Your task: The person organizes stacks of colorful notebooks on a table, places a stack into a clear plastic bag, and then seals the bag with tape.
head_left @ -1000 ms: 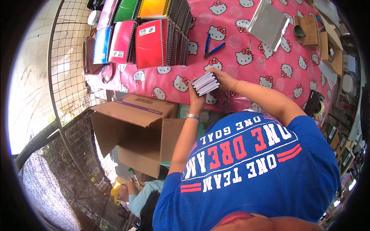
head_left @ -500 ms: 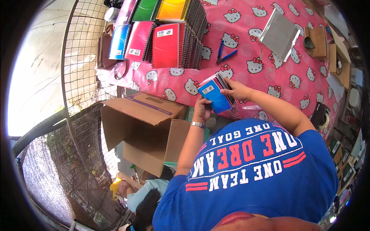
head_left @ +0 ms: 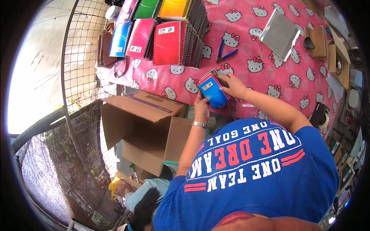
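A small bundle of spiral notebooks [head_left: 213,91], blue on top with other colours fanned out beneath, is held between my two hands above the near edge of the table. My left hand [head_left: 202,104] grips its lower left side, thumb on the blue cover. My right hand [head_left: 234,86] is closed round the right side by the wire binding, and some of its fingers are hidden. Beyond stand tall stacks of spiral notebooks, with a red notebook [head_left: 168,43], a pink notebook [head_left: 137,40] and a blue notebook [head_left: 120,39] on top in the nearest row.
Blue-handled pliers [head_left: 226,54] and clear plastic sleeves [head_left: 280,35] lie on the pink patterned tablecloth [head_left: 246,17]. An open cardboard box [head_left: 148,142] stands left of my left arm, below table height. Another person [head_left: 144,196] is low at the lower left, near a wire mesh [head_left: 79,57].
The bundle has turned a little in my hands, and its lower notebooks now show fanned out at the top. My right hand has shifted slightly up along the binding side.
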A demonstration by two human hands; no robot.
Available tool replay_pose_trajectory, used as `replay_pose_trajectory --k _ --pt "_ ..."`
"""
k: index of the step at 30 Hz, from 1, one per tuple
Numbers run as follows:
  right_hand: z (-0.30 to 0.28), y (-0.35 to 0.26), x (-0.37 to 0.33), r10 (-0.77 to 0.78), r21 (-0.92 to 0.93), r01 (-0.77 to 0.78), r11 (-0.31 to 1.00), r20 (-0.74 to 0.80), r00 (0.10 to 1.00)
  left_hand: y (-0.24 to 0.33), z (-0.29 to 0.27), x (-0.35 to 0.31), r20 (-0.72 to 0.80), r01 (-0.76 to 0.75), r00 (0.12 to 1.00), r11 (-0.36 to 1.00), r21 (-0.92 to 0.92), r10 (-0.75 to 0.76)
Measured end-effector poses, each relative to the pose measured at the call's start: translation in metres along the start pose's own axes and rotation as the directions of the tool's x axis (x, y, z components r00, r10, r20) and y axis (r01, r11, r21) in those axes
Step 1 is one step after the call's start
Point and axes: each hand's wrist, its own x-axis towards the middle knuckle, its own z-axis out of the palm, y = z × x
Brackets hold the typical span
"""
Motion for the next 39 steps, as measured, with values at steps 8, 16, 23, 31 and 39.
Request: replay_pose_trajectory --k 8,16,23,31,39 --pt "-0.01 -0.065 -0.012 -0.231 -0.305 0.207 0.929 -0.043 0.972 -0.012 -0.009 -0.007 -0.128 -0.024 0.99 0.962 0.271 0.06" --pt "-0.054 -0.279 0.119 -0.834 -0.606 0.575 0.549 -0.361 0.416 -0.019 -0.007 0.0 -0.135 -0.069 0.984 0.946 0.316 0.116" --pt "-0.042 -0.301 0.137 -0.721 -0.541 0.62 0.568 0.036 0.692 -0.025 -0.002 0.0 -0.183 -0.053 0.976 0.94 0.337 0.121" --pt "-0.041 -0.288 0.149 -0.741 -0.76 0.546 0.352 0.13 0.659 -0.016 0.003 -0.004 -0.223 -0.01 0.968 0.898 0.441 0.12" --pt "-0.053 -0.332 0.091 -0.933 -0.488 0.796 0.358 -0.158 0.323 -0.014 -0.003 -0.014 -0.202 -0.023 0.972 0.905 0.425 0.12"
